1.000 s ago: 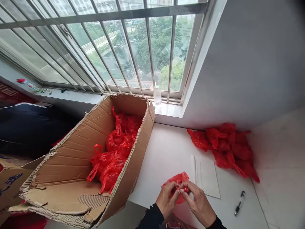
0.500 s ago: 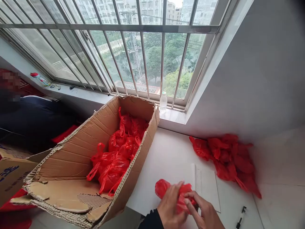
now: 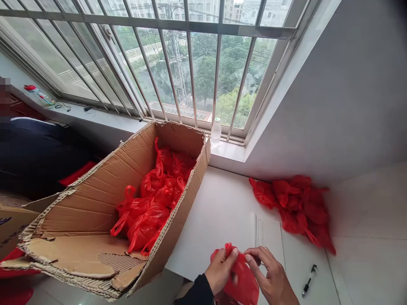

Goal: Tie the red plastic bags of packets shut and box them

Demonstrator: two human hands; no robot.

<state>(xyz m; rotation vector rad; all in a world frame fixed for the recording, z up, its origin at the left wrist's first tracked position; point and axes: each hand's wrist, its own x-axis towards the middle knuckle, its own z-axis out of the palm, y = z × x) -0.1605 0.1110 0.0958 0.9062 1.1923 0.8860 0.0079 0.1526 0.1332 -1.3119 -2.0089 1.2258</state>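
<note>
Head view, looking down over a white counter (image 3: 219, 199) by a barred window (image 3: 192, 84). Red plastic bag (image 3: 243, 281) at the near edge of the counter, low in view, between the person's two hands. Left hand (image 3: 220, 274), dark sleeve (image 3: 195, 292) at the wrist: grip closed, thumb against fingers, bunched top of the bag pinched between them. Body of the bag hangs to the right of that pinch. Right hand (image 3: 271, 277): thumb and index finger bent toward each other, nearly meeting at the bag's upper edge; cannot tell whether this grip has hold of the film or only touches it.

Just beyond the right hand, a printed sheet (image 3: 270, 237) flat on the counter; pen (image 3: 309, 280) to its right. Heap of red bags (image 3: 302, 207) farther back, near the wall. To the left, a large open cardboard box (image 3: 92, 209), rough-cut rim, tied red bags (image 3: 152, 224) piled inside. Clear bottle (image 3: 216, 133) upright on the windowsill (image 3: 229, 151), near the box's far corner. Far left: another person (image 3: 41, 156), dark clothing, partly in view.
</note>
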